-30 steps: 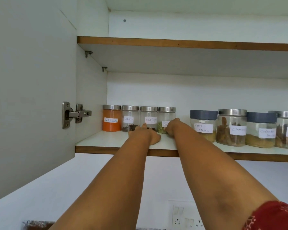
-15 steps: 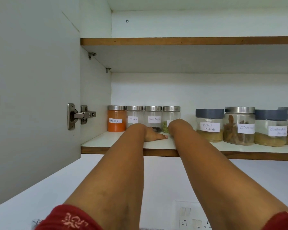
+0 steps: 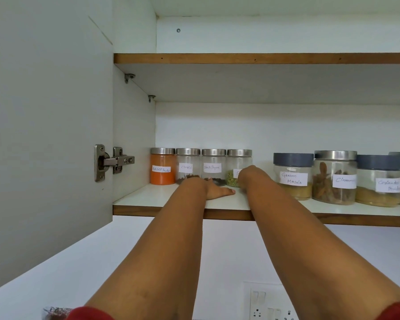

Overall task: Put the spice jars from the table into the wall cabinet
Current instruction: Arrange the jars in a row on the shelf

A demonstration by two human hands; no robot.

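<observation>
On the lower cabinet shelf (image 3: 148, 199), four small jars (image 3: 214, 167) stand in a row at the far left, touching side to side. Four larger jars (image 3: 335, 177) stand further right. Both hands reach in before the small jars, the left hand (image 3: 217, 191) flat on the shelf.

Left hand (image 3: 214, 191): a second ago it sits at the shelf (image 3: 148, 199) front below the cloves jar (image 3: 188, 166); now it lies flat farther in, fingers hidden, thumb stretched right along the shelf in front of the black pepper jar (image 3: 213, 166).
Right hand (image 3: 246, 175): earlier it is against the green spice jar (image 3: 238, 167), covering much of its label; now it hides only the label's right part and the jar's lower right side.
Sleeves (image 3: 88, 314): out of view at the left arm a second ago, red cloth now shows at both lower corners.
</observation>
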